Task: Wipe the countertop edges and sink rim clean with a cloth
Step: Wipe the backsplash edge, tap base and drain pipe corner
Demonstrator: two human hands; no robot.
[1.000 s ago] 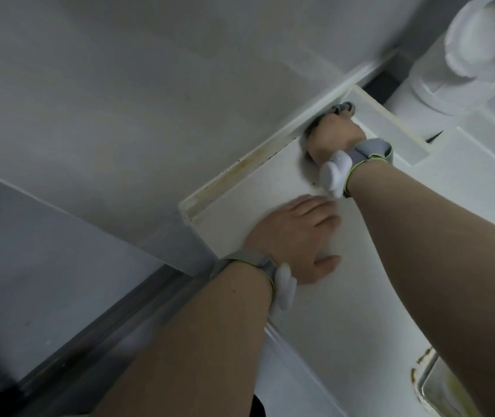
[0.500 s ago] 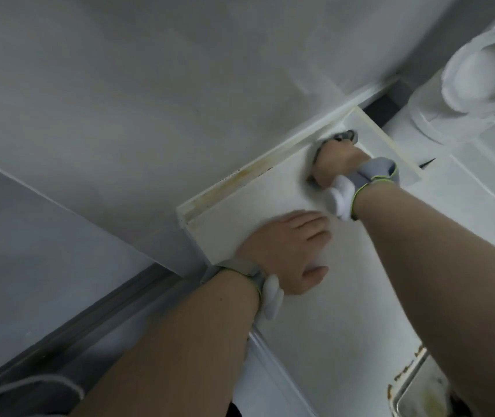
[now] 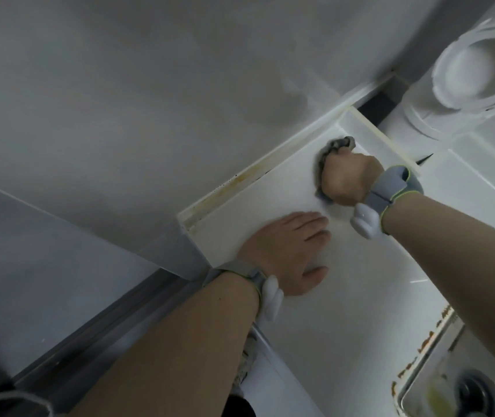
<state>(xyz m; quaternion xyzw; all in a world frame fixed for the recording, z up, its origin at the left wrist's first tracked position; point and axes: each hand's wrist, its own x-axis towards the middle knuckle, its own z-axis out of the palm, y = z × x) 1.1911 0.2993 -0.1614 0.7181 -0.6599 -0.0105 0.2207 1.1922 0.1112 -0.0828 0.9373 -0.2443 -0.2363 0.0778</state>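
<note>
Step in hand: wiping the back edge of the white, smooth countertop; all places below are given from it.

- Pale grey wall: rises behind the countertop. Where they meet runs a raised back lip streaked yellow-brown with dark specks, not yet clean.
- White cylindrical appliance with a round lid: beyond the countertop's far end, past a dark gap.
- Steel sink with a rust-spotted rim: set into the countertop's near right; a round drain shows in it. The rim looks untouched, so you are early in the task.
- Your left hand: flat on the countertop near its left end, fingers straight, holding nothing, bracing you.
- Your right hand: fist curled tight round the cloth, pressing it down just beside the back lip.
- Crumpled grey cloth: bunched under and ahead of that fist, on the countertop's far corner.

Next move, as judged: draw the cloth along the stained lip toward the left end, pressing into the seam.
</note>
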